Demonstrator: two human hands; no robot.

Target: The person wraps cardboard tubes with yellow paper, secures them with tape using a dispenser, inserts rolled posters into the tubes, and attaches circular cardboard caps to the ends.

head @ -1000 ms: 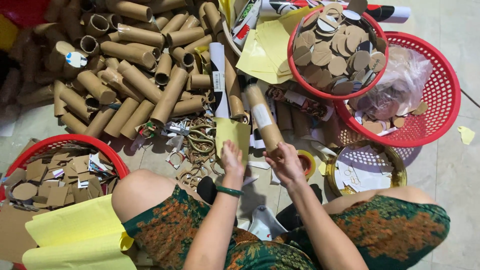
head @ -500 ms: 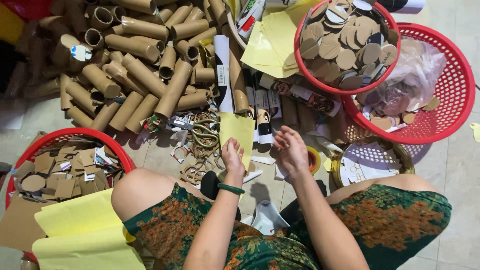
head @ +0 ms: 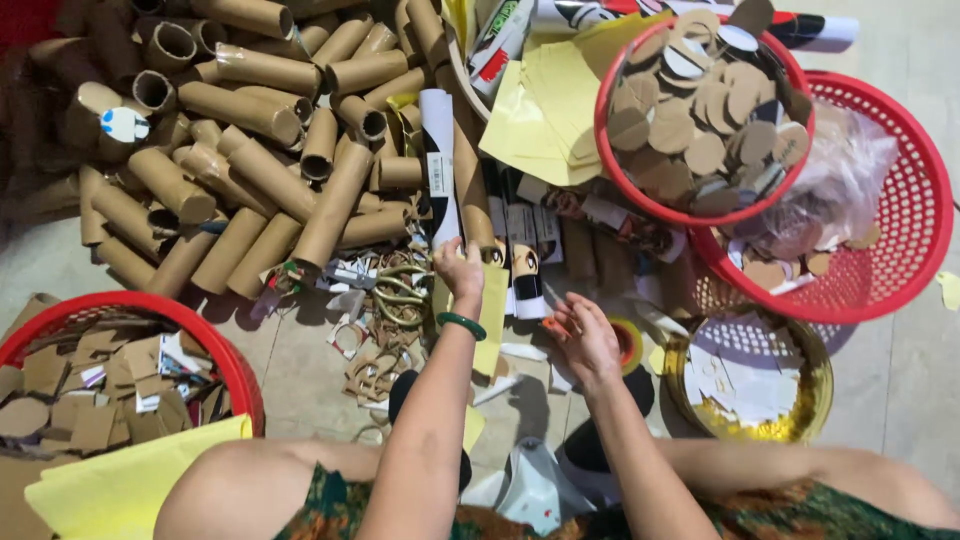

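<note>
My left hand [head: 460, 268], with a green bangle on the wrist, grips the top of a yellow paper sheet [head: 492, 315] lying on the floor. It sits at the near end of a long cardboard tube [head: 472, 200]. My right hand [head: 587, 338] rests low on the floor, its fingers pointing left beside a yellow tape roll [head: 630, 342]. Something small and orange shows at its fingertips; whether it is pinched is unclear. Printed paper strips [head: 525, 270] lie between my two hands.
A big pile of cardboard tubes [head: 250, 150] fills the upper left. A red basin [head: 600, 130] holds cardboard discs, with a red mesh basket [head: 920, 220] beside it. Another red basin [head: 190, 310] holds cardboard scraps. A gold-rimmed basket [head: 815, 400] and yellow sheets [head: 530, 120] lie around my knees.
My right hand has let go of the tube it was holding and dropped down to the tape roll. My left hand stays on the yellow sheet.
</note>
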